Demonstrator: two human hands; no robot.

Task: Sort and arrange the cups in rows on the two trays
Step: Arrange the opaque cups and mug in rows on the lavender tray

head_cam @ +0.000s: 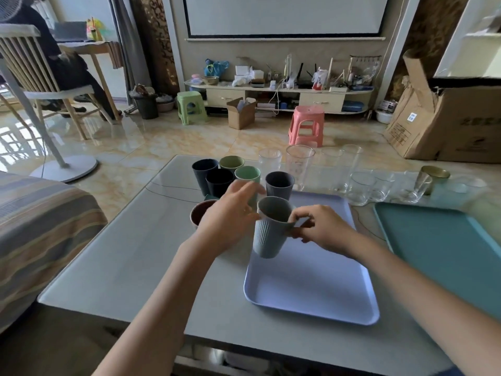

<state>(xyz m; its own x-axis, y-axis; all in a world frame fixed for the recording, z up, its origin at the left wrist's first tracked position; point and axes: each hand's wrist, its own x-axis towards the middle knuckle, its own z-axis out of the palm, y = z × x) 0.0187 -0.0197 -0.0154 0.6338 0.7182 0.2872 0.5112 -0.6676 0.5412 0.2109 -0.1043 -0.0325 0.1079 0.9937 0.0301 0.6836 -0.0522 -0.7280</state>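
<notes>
cup [268,232]: likely light, rigid, ribbed | right hand [322,229] pinches rim | left hand [230,213] relaxed beside | grip wall over tray [311,280]

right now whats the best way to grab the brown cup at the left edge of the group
Grip the brown cup by its rim and upper wall, coming from the left and above. It stands upright and open-topped, with bare table on its left; the left hand and other cups crowd its right side.

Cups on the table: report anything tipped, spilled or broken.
Nothing stands out. The coloured cups and glasses stand upright, no spill visible. The grey cup leans only because the right hand holds it.
</notes>
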